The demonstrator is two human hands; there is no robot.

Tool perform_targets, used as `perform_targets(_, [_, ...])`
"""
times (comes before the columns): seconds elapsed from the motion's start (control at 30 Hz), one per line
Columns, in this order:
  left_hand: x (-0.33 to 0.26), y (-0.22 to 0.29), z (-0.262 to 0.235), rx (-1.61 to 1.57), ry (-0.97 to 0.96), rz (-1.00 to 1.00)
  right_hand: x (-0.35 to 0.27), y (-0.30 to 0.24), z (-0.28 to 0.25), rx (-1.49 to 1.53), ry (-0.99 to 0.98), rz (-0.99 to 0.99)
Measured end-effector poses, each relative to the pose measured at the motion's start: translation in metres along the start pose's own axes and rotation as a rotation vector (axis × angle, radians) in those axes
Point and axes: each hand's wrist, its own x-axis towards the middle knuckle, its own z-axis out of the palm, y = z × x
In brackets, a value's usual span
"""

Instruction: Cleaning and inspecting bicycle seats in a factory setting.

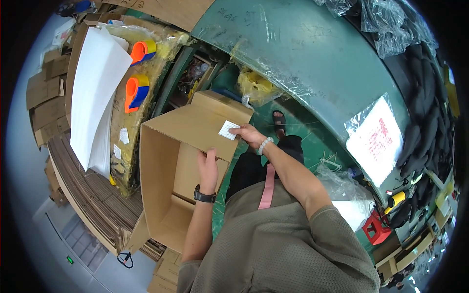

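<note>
An open cardboard box [161, 188] lies tilted in front of me, its hollow inside facing left and toward me. My left hand [208, 171], with a dark watch at the wrist, is at the edge of the box's upper panel. Its fingers are closed on that edge, partly hidden. On the same panel, near its right end, is a small white label [227, 130] with print. My right hand [250, 136], wearing a pale bead bracelet, pinches the label's right edge against the cardboard, fingers curled.
Left of the box, a taped bench [124, 151] bears white foam sheets [95, 97] and two orange tape dispensers [137, 92]. Flattened cartons [93, 195] are stacked nearer me. A green table [312, 53] spans the far right, with a bagged white sheet [376, 139]. A red stool [376, 228] stands at right.
</note>
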Motion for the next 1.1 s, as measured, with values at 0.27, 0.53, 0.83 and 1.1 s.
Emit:
perform_targets(0.27, [0.001,-0.007,-0.005,-0.005,0.014,0.016,0.011,0.009,-0.005,-0.02,0.094,-0.002])
perform_targets(0.53, [0.003,-0.004,-0.01,-0.07,-0.021,-0.011,0.013,0.012,-0.003,-0.061,0.102,0.027])
perform_targets(0.83, [0.002,0.001,-0.009,-0.021,0.008,-0.023,0.01,0.009,0.001,-0.151,0.121,-0.042])
perform_targets(1.1, [0.005,-0.008,-0.014,0.018,0.046,0.003,0.012,0.005,0.005,-0.418,0.172,-0.066])
